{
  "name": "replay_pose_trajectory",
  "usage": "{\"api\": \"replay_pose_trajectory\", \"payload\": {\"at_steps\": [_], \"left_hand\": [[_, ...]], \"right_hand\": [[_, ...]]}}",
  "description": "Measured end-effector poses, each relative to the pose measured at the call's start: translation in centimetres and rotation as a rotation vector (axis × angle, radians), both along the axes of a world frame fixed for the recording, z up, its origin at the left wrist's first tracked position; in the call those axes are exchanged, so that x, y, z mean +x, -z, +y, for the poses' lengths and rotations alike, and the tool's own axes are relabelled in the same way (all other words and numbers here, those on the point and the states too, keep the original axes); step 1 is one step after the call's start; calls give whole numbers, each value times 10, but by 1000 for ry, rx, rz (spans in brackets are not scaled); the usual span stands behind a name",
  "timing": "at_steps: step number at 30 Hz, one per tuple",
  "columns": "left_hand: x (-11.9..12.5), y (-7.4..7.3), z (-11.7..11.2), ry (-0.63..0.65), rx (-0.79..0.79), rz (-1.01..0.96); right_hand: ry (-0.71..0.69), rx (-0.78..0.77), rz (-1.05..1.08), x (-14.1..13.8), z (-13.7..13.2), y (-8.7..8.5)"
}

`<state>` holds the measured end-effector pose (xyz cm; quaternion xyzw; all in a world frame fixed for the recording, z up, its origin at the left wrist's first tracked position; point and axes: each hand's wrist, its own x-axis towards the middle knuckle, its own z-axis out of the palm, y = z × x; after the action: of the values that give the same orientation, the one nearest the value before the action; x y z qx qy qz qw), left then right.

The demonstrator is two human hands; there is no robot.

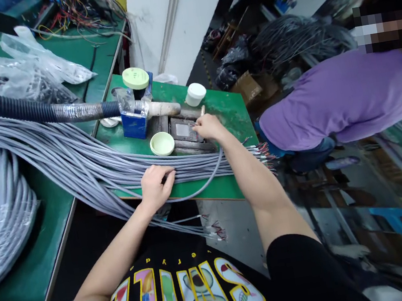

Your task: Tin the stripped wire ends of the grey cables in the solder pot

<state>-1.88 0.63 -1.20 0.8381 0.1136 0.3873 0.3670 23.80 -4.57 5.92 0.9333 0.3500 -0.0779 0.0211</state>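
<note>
My right hand (pixel 209 127) is closed on the end of a grey cable (pixel 215 171), with its fingers over a small metal pot with a shiny, silvery rectangular surface (pixel 183 130). From that hand the cable bends down and back to the left, passing near my left wrist. My left hand (pixel 154 184) lies on the thick bundle of grey cables (pixel 196 165), fingers curled over them and thumb bent close to the index finger. Coloured stripped wire ends (pixel 264 153) stick out at the bundle's right end. The wire tips at my right fingers are too small to make out.
A ribbed hose (pixel 76 111) reaches the pot through a blue holder (pixel 134 124). Around it stand a pale green bowl (pixel 162 144), a white tub (pixel 195 94) and a round green-lidded container (pixel 135 78). A person in a purple shirt (pixel 341 97) is at the right.
</note>
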Motion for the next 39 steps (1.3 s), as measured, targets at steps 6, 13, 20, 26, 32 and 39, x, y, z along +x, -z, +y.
{"api": "replay_pose_trajectory", "payload": {"at_steps": [6,13,20,26,32,39], "left_hand": [[0,-1,0,6,-17,5],[0,-1,1,14,-19,-7],[0,-1,0,11,-24,8],[-1,-1,4,19,-23,10],[-1,-5,-9,106,19,13],[11,-6,-41,258,393,322]], "right_hand": [[12,-125,-23,4,21,14],[11,-145,-33,0,26,20],[11,-113,-29,4,24,15],[17,449,68,-26,-45,-36],[292,782,277,-117,-217,-51],[693,387,219,-177,-312,62]]}}
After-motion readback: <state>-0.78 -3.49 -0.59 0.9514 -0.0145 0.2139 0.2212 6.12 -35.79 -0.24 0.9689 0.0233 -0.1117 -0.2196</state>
